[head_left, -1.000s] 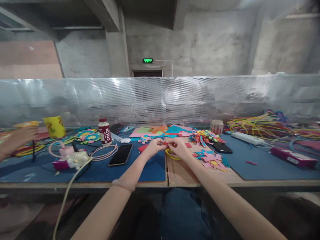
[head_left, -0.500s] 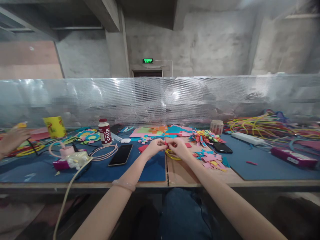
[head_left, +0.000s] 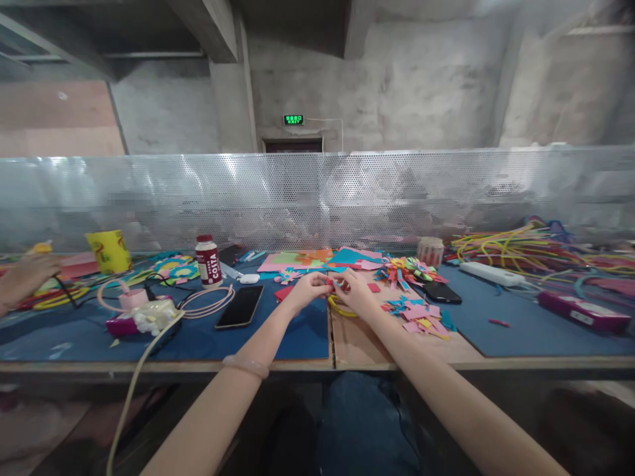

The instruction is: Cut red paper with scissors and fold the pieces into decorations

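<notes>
Over the middle of the table, my left hand pinches a small red piece of paper between thumb and fingertips. Close against it on the right is my right hand, fingers bent together at the red piece. A tiny bluish bit shows among the right fingers, too small to name. Below the hands lies a loop of yellow stems. A red paper sheet rests left of my left hand, and a small red square lies right of my right hand.
Cut paper pieces and paper flowers lie to the right. Phones, a bottle, a power strip and cables stand around. Another person's hand is at far left. A perforated metal screen borders the back.
My right fingers have shifted and lifted slightly at the red piece, and a bluish bit now shows among them. My left hand stays nearly in place.
</notes>
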### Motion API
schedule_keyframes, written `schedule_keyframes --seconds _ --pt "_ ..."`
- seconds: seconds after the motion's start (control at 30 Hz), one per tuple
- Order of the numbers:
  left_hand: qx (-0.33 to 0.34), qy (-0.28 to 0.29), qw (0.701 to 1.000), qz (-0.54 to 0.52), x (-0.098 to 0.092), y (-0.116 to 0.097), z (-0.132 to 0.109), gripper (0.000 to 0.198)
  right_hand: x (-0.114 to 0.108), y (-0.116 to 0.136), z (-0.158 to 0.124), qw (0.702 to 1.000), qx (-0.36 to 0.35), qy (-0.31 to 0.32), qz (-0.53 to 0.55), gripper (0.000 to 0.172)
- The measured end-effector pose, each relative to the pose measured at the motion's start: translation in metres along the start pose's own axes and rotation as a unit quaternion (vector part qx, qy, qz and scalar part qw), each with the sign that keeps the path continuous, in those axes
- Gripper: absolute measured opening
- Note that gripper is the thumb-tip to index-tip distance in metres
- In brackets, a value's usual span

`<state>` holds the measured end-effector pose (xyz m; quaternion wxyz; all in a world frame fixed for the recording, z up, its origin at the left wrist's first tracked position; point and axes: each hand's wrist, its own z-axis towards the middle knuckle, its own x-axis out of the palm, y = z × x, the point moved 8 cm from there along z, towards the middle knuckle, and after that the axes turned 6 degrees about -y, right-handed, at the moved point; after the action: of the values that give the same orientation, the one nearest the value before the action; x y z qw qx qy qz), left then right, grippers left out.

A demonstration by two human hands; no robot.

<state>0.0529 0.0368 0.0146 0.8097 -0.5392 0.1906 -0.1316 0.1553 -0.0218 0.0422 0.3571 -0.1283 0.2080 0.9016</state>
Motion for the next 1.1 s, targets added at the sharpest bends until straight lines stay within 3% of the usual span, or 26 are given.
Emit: schedule_keyframes --seconds 0.2,1.1 --pt "0.02 0.001 1.0 0.013 0.0013 -0.0058 -0.0005 0.028 -0.0007 0.0106 0.0003 0.997 -0.059 0.004 -0.051 0.016" --pt "0.05 -0.015 0.999 0.015 -0.0014 -0.0082 0.0019 0.028 -0.0038 0.0058 -0.0002 0.998 -0.04 -0.021 -0.042 0.015"
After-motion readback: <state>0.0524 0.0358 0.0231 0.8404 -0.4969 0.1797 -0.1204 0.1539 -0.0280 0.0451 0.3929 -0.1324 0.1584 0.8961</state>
